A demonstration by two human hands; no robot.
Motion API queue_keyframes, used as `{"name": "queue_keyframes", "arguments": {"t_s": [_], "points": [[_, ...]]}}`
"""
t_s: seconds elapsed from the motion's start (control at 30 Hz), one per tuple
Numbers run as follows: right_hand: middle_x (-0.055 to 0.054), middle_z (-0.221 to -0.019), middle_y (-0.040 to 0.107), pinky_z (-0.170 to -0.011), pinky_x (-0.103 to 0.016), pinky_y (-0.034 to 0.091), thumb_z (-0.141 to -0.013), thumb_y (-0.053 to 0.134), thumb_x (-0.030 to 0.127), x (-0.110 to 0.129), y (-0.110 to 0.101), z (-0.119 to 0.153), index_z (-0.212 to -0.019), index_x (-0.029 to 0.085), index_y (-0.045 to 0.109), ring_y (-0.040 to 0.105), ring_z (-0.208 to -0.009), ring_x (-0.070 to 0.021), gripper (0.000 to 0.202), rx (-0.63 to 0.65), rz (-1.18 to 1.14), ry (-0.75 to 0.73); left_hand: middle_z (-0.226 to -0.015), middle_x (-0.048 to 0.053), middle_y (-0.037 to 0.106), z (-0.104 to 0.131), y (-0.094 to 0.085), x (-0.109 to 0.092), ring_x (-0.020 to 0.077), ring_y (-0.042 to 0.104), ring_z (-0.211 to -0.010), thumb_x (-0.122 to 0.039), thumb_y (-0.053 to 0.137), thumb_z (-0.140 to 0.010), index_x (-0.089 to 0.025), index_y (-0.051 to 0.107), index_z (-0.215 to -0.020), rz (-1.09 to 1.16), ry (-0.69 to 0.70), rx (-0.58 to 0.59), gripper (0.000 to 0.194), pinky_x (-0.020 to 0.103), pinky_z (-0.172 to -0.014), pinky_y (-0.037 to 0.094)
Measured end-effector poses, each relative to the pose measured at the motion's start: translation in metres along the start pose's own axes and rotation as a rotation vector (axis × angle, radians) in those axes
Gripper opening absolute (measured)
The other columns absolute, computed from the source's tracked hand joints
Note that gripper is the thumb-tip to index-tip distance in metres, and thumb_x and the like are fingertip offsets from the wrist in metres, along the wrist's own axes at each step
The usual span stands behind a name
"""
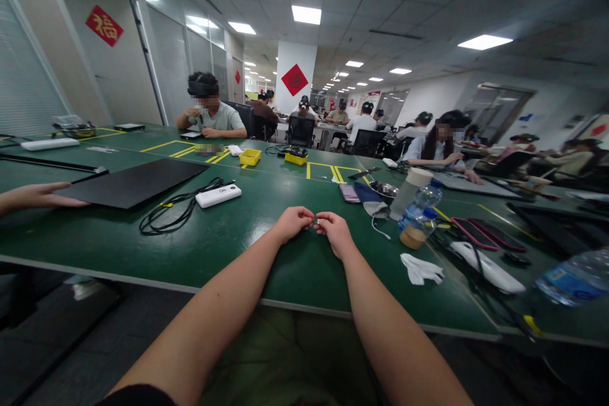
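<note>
Both my hands meet over the green table [228, 228], fingertips almost touching. Thumb and fingers of my left hand [294, 223] are pinched together. My right hand [334, 231] is also in a pinch, with a tiny shiny metallic piece [315, 222] at its fingertips. The piece lies between the two hands and is too small to name. Whether my left fingers also grip it, I cannot make out.
To the left are a white power bank [219, 196] with a black cable [164, 209] and a dark panel [137, 183] held by another person's hand [42, 196]. Bottles [419, 228], a white glove [421, 268] and phones [476, 233] lie right. Yellow trays [250, 157] stand farther back.
</note>
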State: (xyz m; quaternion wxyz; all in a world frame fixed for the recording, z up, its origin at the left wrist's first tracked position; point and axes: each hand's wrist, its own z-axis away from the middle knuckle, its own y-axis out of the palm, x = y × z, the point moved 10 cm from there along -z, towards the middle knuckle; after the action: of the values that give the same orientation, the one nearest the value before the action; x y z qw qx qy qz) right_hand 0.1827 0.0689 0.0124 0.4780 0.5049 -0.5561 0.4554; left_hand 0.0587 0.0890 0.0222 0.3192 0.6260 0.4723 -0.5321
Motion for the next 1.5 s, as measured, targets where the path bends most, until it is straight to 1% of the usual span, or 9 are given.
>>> {"name": "queue_keyframes", "arguments": {"t_s": [0.13, 0.27, 0.5, 0.7, 0.83, 0.93, 1.03, 1.23, 1.5], "points": [[-0.002, -0.068, 0.066, -0.049, -0.020, 0.044, -0.064, 0.060, 0.018, -0.003, 0.006, 0.001, -0.083, 0.015, 0.061, 0.061, -0.058, -0.0118, 0.020, 0.033, -0.056, 0.033, -0.071, 0.003, 0.064, 0.001, -0.006, 0.004, 0.0080, 0.056, -0.059, -0.006, 0.063, -0.063, -0.010, 0.065, -0.080, 0.172, -0.048, -0.039, 0.017, 0.020, -0.059, 0.044], [-0.004, -0.072, 0.068, -0.045, -0.018, 0.042, -0.064, 0.061, 0.017, -0.008, 0.006, 0.000, -0.086, 0.015, 0.060, 0.062, -0.057, -0.0115, 0.021, 0.036, -0.067, 0.053, -0.073, 0.005, 0.066, 0.002, -0.005, 0.012, 0.0099, 0.060, -0.062, -0.006, 0.063, -0.064, -0.009, 0.065, -0.080, 0.260, -0.117, -0.031, 0.017, 0.022, -0.064, 0.046], [-0.004, -0.071, 0.068, -0.043, -0.017, 0.044, -0.068, 0.061, 0.019, -0.009, 0.003, -0.001, -0.090, 0.015, 0.058, 0.065, -0.057, -0.0125, 0.023, 0.015, -0.050, 0.029, -0.069, 0.005, 0.065, 0.001, -0.002, 0.020, 0.0077, 0.059, -0.056, -0.004, 0.061, -0.068, -0.010, 0.064, -0.075, 0.262, -0.178, -0.018, 0.010, 0.020, -0.061, 0.047], [-0.005, -0.072, 0.069, -0.047, -0.018, 0.048, -0.069, 0.060, 0.015, -0.008, 0.007, 0.001, -0.088, 0.014, 0.059, 0.066, -0.059, -0.0132, 0.019, 0.035, -0.082, 0.064, -0.075, 0.006, 0.067, 0.001, -0.004, 0.021, 0.0080, 0.060, -0.060, -0.008, 0.066, -0.067, -0.010, 0.064, -0.081, 0.269, -0.159, -0.007, 0.014, 0.020, -0.061, 0.047], [-0.006, -0.075, 0.070, -0.046, -0.018, 0.048, -0.069, 0.060, 0.014, -0.007, 0.007, 0.002, -0.088, 0.015, 0.059, 0.067, -0.060, -0.0135, 0.019, 0.031, -0.094, 0.077, -0.078, 0.007, 0.068, 0.001, -0.003, 0.025, 0.0093, 0.062, -0.065, -0.008, 0.064, -0.070, -0.009, 0.065, -0.085, 0.309, -0.199, 0.003, 0.015, 0.022, -0.067, 0.050], [-0.006, -0.074, 0.069, -0.047, -0.018, 0.049, -0.070, 0.060, 0.014, -0.008, 0.007, 0.002, -0.089, 0.015, 0.059, 0.067, -0.061, -0.0135, 0.019, 0.037, -0.093, 0.090, -0.079, 0.007, 0.068, 0.001, 0.000, 0.027, 0.0105, 0.064, -0.070, -0.007, 0.064, -0.070, -0.009, 0.066, -0.082, 0.307, -0.227, 0.013, 0.013, 0.023, -0.072, 0.050], [-0.006, -0.074, 0.069, -0.048, -0.018, 0.049, -0.070, 0.061, 0.015, -0.006, 0.007, 0.002, -0.089, 0.015, 0.059, 0.067, -0.061, -0.0129, 0.018, 0.036, -0.088, 0.083, -0.077, 0.007, 0.068, 0.002, 0.000, 0.027, 0.0110, 0.064, -0.071, -0.006, 0.064, -0.070, -0.009, 0.066, -0.082, 0.315, -0.223, 0.012, 0.013, 0.023, -0.073, 0.050], [-0.007, -0.079, 0.070, -0.046, -0.017, 0.047, -0.069, 0.062, 0.015, -0.005, 0.005, 0.002, -0.088, 0.014, 0.060, 0.066, -0.059, -0.0122, 0.019, 0.014, -0.075, 0.072, -0.074, 0.006, 0.067, 0.001, -0.001, 0.023, 0.0071, 0.060, -0.060, -0.006, 0.063, -0.069, -0.009, 0.067, -0.083, 0.264, -0.194, 0.013, 0.015, 0.019, -0.063, 0.048], [-0.007, -0.078, 0.070, -0.043, -0.017, 0.046, -0.069, 0.063, 0.018, -0.005, 0.003, 0.002, -0.088, 0.014, 0.059, 0.066, -0.058, -0.0127, 0.020, 0.002, -0.071, 0.061, -0.077, 0.008, 0.069, 0.003, 0.001, 0.025, 0.0088, 0.063, -0.065, -0.006, 0.064, -0.069, -0.009, 0.068, -0.082, 0.297, -0.243, 0.001, 0.013, 0.020, -0.069, 0.050]]}}
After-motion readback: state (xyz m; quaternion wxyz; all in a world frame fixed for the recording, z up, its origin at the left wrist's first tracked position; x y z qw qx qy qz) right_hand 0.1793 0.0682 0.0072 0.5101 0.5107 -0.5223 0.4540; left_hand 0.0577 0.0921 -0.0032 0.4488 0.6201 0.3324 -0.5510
